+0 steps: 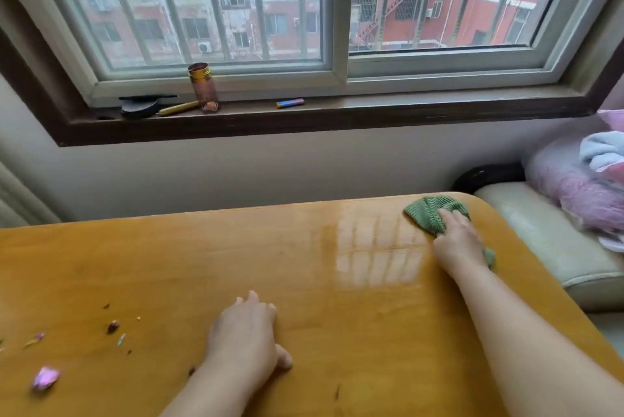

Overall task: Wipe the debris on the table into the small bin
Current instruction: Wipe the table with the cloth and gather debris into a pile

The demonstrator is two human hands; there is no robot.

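A glossy yellow wooden table [169,254] fills the lower view. At its far right corner my right hand [456,241] presses on a crumpled green cloth [430,215] and grips it. My left hand [244,332] lies flat on the table near the front middle, palm down, fingers apart, holding nothing. Debris sits at the front left: a pink foil wrapper [45,377], a dark crumb [113,326], and several small scraps [37,339]. No small bin is in view.
A window sill [337,107] behind the table carries an amber bottle [204,87], a black compact [140,106], a gold pen and a small coloured stick [290,103]. A cream sofa [547,241] with pink and blue fabrics stands right of the table.
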